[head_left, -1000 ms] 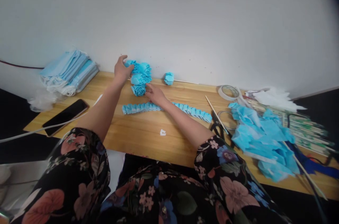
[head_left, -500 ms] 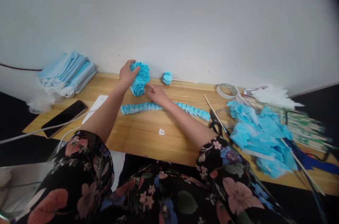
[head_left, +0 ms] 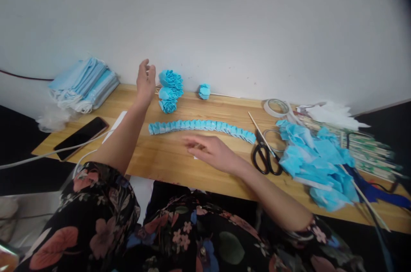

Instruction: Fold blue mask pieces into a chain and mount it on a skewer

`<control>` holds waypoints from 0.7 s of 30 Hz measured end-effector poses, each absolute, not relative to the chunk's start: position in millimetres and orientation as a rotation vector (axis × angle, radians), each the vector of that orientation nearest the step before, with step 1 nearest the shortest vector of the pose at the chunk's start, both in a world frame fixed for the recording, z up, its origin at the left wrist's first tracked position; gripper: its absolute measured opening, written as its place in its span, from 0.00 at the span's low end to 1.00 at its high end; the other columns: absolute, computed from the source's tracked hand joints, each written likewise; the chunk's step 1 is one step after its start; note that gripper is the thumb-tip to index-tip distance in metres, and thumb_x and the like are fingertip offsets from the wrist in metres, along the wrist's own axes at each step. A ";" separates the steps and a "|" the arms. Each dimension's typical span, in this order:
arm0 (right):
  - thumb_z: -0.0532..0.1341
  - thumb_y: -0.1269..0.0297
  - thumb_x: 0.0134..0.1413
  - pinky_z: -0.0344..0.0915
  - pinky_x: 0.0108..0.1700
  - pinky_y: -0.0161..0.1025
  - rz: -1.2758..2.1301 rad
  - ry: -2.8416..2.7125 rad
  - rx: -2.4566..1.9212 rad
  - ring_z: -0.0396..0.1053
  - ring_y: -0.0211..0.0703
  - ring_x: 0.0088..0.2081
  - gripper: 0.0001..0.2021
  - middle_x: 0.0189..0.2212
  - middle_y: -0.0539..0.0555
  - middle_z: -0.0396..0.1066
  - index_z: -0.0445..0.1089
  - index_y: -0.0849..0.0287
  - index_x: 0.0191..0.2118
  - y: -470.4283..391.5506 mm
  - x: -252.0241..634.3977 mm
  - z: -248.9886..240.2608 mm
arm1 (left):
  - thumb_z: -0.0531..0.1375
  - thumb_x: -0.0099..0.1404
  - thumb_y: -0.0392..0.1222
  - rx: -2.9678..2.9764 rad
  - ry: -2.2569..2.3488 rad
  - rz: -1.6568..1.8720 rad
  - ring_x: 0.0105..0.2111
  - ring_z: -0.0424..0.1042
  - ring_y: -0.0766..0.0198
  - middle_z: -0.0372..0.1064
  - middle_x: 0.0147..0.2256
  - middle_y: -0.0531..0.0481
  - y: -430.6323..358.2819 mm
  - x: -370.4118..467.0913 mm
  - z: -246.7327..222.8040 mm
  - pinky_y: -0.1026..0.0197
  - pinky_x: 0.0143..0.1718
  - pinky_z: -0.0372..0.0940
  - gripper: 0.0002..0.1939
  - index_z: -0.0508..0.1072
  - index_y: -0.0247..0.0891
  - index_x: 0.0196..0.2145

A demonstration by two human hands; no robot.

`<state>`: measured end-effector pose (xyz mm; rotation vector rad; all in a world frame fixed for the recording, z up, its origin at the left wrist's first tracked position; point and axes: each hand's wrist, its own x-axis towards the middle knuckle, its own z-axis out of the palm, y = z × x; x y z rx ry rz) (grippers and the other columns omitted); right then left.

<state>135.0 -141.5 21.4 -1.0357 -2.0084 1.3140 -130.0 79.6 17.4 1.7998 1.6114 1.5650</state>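
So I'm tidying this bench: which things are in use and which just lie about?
In use:
left hand beside blue flowers
right hand near pleated strip

Lying about:
phone
scissors
mask stack
tape roll

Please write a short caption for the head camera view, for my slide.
Left hand open beside blue rosettes; right hand over the table near a pleated strip.

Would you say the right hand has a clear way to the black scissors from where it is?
Probably yes. The right hand hovers open over bare table, and the black scissors lie just to its right with nothing between them. A thin wooden stick crosses the blades, but the handles look free.
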 end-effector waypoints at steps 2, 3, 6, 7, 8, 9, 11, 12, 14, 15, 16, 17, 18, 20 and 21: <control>0.59 0.57 0.64 0.70 0.48 0.42 1.299 -2.036 -1.046 0.78 0.44 0.45 0.13 0.47 0.51 0.80 0.76 0.45 0.51 -163.5 143.1 16.6 | 0.49 0.73 0.62 1.795 1.631 1.659 0.64 0.62 0.51 0.66 0.59 0.42 63.7 -128.3 27.6 0.50 0.65 0.58 0.29 0.63 0.42 0.62; 0.58 0.56 0.64 0.69 0.48 0.41 1.265 -2.032 -1.072 0.78 0.44 0.44 0.11 0.44 0.51 0.81 0.77 0.46 0.45 -172.4 147.0 12.8 | 0.48 0.74 0.60 1.801 1.635 1.687 0.63 0.64 0.53 0.67 0.58 0.43 54.6 -127.4 31.2 0.51 0.65 0.59 0.26 0.64 0.45 0.62; 0.56 0.54 0.65 0.67 0.39 0.39 1.249 -1.941 -1.183 0.76 0.43 0.33 0.15 0.30 0.51 0.79 0.75 0.50 0.30 -193.9 158.5 -1.8 | 0.49 0.74 0.54 1.840 1.633 1.670 0.58 0.69 0.57 0.70 0.55 0.46 29.1 -126.8 30.7 0.54 0.61 0.63 0.21 0.64 0.47 0.60; 0.56 0.54 0.64 0.67 0.38 0.38 1.253 -1.907 -1.203 0.75 0.43 0.32 0.15 0.28 0.51 0.78 0.73 0.50 0.28 -199.8 162.2 -7.1 | 0.51 0.73 0.52 1.846 1.632 1.637 0.56 0.70 0.57 0.71 0.54 0.45 23.1 -127.6 26.4 0.54 0.59 0.65 0.21 0.65 0.45 0.60; 0.57 0.54 0.64 0.66 0.37 0.38 1.255 -1.879 -1.214 0.75 0.43 0.32 0.15 0.28 0.51 0.78 0.72 0.51 0.28 -205.2 165.7 -12.4 | 0.54 0.71 0.51 1.847 1.641 1.591 0.54 0.71 0.56 0.72 0.54 0.44 19.0 -128.6 20.6 0.53 0.57 0.67 0.22 0.65 0.43 0.60; 0.57 0.54 0.64 0.66 0.37 0.37 1.253 -1.846 -1.225 0.75 0.43 0.32 0.15 0.28 0.51 0.78 0.72 0.51 0.27 -210.2 168.9 -17.6 | 0.56 0.68 0.49 1.839 1.665 1.538 0.52 0.72 0.55 0.72 0.53 0.43 16.8 -129.9 13.7 0.53 0.55 0.68 0.24 0.65 0.41 0.59; 0.56 0.54 0.63 0.67 0.37 0.37 1.239 -1.771 -1.250 0.75 0.43 0.32 0.15 0.27 0.52 0.77 0.71 0.52 0.27 -218.4 173.5 -27.0 | 0.61 0.63 0.48 1.831 1.740 1.406 0.51 0.73 0.53 0.72 0.54 0.40 17.3 -131.5 -0.5 0.50 0.55 0.68 0.30 0.64 0.37 0.61; 0.56 0.53 0.64 0.67 0.36 0.37 1.221 -1.728 -1.262 0.75 0.43 0.32 0.16 0.27 0.52 0.77 0.72 0.53 0.28 -221.7 174.7 -31.0 | 0.62 0.61 0.48 1.842 1.770 1.337 0.52 0.72 0.51 0.71 0.55 0.38 19.3 -131.3 -6.7 0.48 0.57 0.67 0.34 0.63 0.36 0.62; 0.55 0.54 0.64 0.66 0.36 0.36 1.178 -1.670 -1.276 0.74 0.42 0.32 0.17 0.28 0.53 0.77 0.72 0.55 0.28 -226.0 174.8 -37.1 | 0.65 0.58 0.49 1.898 1.799 1.219 0.57 0.70 0.47 0.68 0.59 0.34 25.3 -128.1 -15.5 0.45 0.61 0.63 0.41 0.60 0.34 0.66; 0.55 0.54 0.65 0.66 0.36 0.36 1.151 -1.661 -1.278 0.74 0.42 0.32 0.17 0.28 0.53 0.77 0.72 0.56 0.29 -227.3 173.8 -39.1 | 0.66 0.57 0.49 1.927 1.813 1.182 0.59 0.68 0.45 0.67 0.61 0.33 28.7 -125.3 -18.0 0.44 0.62 0.61 0.44 0.58 0.33 0.67; 0.55 0.54 0.65 0.65 0.36 0.35 1.124 -1.665 -1.279 0.73 0.41 0.31 0.17 0.28 0.52 0.77 0.72 0.57 0.29 -227.9 172.5 -40.5 | 0.67 0.56 0.50 1.952 1.830 1.158 0.60 0.67 0.43 0.65 0.62 0.31 32.1 -121.9 -19.4 0.43 0.64 0.59 0.47 0.57 0.32 0.68; 0.55 0.55 0.65 0.64 0.36 0.35 1.095 -1.679 -1.279 0.73 0.41 0.31 0.17 0.27 0.52 0.76 0.71 0.57 0.28 -228.2 171.2 -41.4 | 0.68 0.55 0.50 1.966 1.854 1.146 0.61 0.66 0.42 0.65 0.62 0.31 35.4 -118.4 -20.1 0.43 0.64 0.58 0.49 0.55 0.31 0.69; 0.56 0.56 0.65 0.63 0.35 0.35 1.067 -1.694 -1.278 0.72 0.40 0.31 0.16 0.27 0.51 0.75 0.71 0.57 0.28 -228.2 169.9 -42.0 | 0.69 0.54 0.50 1.969 1.883 1.137 0.61 0.66 0.41 0.66 0.61 0.30 38.7 -115.1 -20.3 0.43 0.64 0.58 0.51 0.54 0.30 0.69; 0.56 0.57 0.65 0.61 0.35 0.34 1.025 -1.722 -1.273 0.71 0.39 0.30 0.16 0.25 0.50 0.74 0.71 0.57 0.28 -227.8 168.4 -43.1 | 0.70 0.52 0.49 1.944 1.936 1.123 0.61 0.67 0.40 0.67 0.60 0.30 44.4 -110.3 -20.4 0.44 0.64 0.58 0.54 0.52 0.29 0.70; 0.56 0.57 0.65 0.61 0.34 0.34 1.014 -1.732 -1.269 0.70 0.39 0.29 0.16 0.25 0.50 0.73 0.71 0.57 0.28 -227.7 168.2 -43.8 | 0.70 0.52 0.48 1.924 1.950 1.116 0.61 0.67 0.40 0.67 0.60 0.31 46.9 -109.1 -20.5 0.44 0.63 0.59 0.55 0.51 0.29 0.71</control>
